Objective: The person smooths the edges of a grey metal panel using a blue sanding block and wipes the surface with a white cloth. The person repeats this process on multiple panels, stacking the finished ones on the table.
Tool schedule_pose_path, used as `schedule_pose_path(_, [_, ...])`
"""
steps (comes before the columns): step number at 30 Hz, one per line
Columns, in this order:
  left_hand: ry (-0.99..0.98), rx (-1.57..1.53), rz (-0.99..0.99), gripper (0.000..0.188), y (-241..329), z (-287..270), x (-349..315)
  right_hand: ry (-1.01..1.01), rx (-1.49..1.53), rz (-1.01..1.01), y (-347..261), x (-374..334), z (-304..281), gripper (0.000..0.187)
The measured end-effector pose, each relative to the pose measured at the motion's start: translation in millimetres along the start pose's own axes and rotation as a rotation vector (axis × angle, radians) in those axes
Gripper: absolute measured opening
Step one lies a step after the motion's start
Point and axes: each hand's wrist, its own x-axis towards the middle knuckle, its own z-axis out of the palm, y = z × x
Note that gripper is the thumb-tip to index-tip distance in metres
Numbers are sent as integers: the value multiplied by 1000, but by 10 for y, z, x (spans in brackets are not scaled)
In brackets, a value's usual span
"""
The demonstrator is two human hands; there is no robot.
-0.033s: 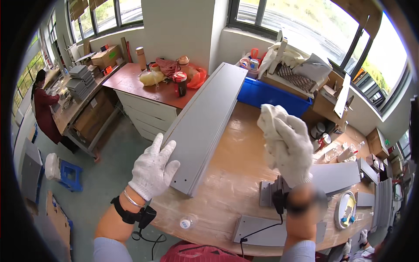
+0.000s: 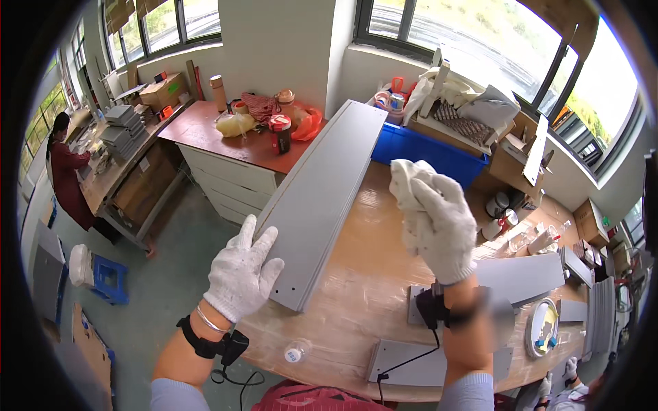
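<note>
A stack of long grey panels point(image 2: 322, 198) lies lengthwise on the table, with two small dark holes at the near end of the top one. My left hand point(image 2: 241, 272), in a white knitted glove, rests on the stack's near left edge with its fingers spread. To the right of the panels, my gloved right hand point(image 2: 444, 229) is raised over the table. Its fingers are closed round a crumpled white cloth point(image 2: 406, 181), whose folds partly blend with the glove.
A small clear plastic bottle point(image 2: 296, 351) sits at the near table edge. More grey panels point(image 2: 411, 359) lie to the right, near a white round tray point(image 2: 533, 335). A blue bin point(image 2: 432, 152) stands behind. Farther left are a red-topped cabinet point(image 2: 199, 133) and a co-worker point(image 2: 67, 168).
My right hand has shifted a little to the left with the cloth, toward the panels. My left hand stays on the panel edge, almost unmoved.
</note>
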Motion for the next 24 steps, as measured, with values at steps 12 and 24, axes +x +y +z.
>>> schedule_pose_path(12, [-64,-85,-33,49,-53,-101,121,-439,-486,22,1009,718,1729,42])
schedule_pose_path(24, [-145,-52,-139,48,6,-91,88,-326,-378,169,2020,1367,2333,47])
